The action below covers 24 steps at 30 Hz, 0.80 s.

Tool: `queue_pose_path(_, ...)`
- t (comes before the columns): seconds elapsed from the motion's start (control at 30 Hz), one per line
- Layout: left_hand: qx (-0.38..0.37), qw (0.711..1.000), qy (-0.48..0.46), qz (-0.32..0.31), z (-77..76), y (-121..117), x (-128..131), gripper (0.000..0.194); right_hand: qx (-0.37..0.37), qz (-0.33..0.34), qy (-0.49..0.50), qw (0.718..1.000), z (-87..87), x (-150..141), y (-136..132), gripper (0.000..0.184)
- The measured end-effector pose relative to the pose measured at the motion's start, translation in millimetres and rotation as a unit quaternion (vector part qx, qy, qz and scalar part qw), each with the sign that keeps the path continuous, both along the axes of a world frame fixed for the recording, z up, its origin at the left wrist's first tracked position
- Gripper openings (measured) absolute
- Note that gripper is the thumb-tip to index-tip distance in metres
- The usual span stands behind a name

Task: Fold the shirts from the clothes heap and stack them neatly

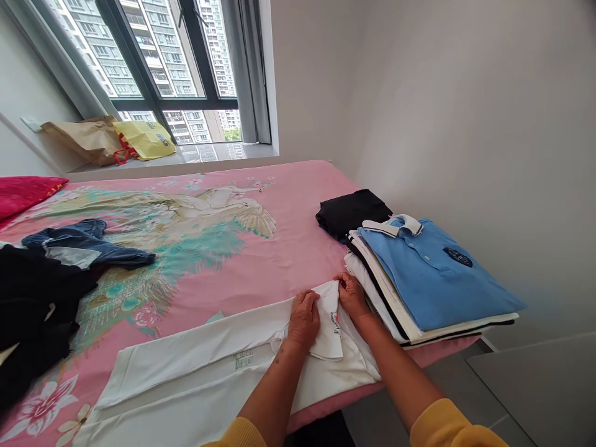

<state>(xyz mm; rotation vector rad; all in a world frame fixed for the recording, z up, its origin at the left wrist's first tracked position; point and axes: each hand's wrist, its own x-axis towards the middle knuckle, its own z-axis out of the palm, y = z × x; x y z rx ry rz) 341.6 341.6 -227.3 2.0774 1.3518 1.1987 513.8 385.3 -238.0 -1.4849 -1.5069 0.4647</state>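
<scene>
A white shirt (195, 366) lies spread flat along the near edge of a bed with a pink flowered sheet (279, 248). My left hand (303, 320) presses down on the shirt near its folded-over corner. My right hand (352, 297) pinches the top edge of that same white flap, right beside a stack of folded clothes (395, 298). A light blue polo shirt (433, 273) with a white collar tops the stack. Both sleeves at my wrists are yellow.
A folded black garment (349, 211) lies behind the stack. Dark unfolded clothes (41, 298) and a blue garment (88, 245) are heaped at the left. A red pillow (23, 192) sits far left. Brown and yellow bags (144, 139) rest on the windowsill. A wall runs along the right.
</scene>
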Motion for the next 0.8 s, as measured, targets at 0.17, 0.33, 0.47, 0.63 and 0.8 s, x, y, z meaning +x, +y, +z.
queue_pose_path(0.17, 0.018, 0.994, 0.105, -0.023, 3.8, -3.5, 1.5, 0.028, -0.014, -0.025, 0.030, 0.999, -5.0, 0.0, 0.2, 0.021)
queue_pose_path(0.33, -0.011, 0.979, 0.199, -0.039, 7.7, -5.7, 4.1, 0.044, -0.017, -0.051, 0.067, 0.996, -3.1, 1.1, 2.7, 0.023)
queue_pose_path(0.47, -0.030, 0.971, 0.234, -0.044, 8.7, -4.9, 5.5, 0.051, -0.010, -0.073, 0.086, 0.994, 8.8, -7.8, -6.3, 0.029)
queue_pose_path(0.63, -0.041, 0.966, 0.249, -0.062, 6.3, -5.4, 7.1, 0.061, -0.009, 0.075, -0.118, 0.990, 30.6, -31.6, -38.2, 0.036)
queue_pose_path(0.8, -0.105, 0.965, 0.223, -0.090, 15.7, 6.2, 6.1, 0.046, -0.186, 0.055, -0.264, 0.945, 33.2, -31.5, -45.4, 0.051)
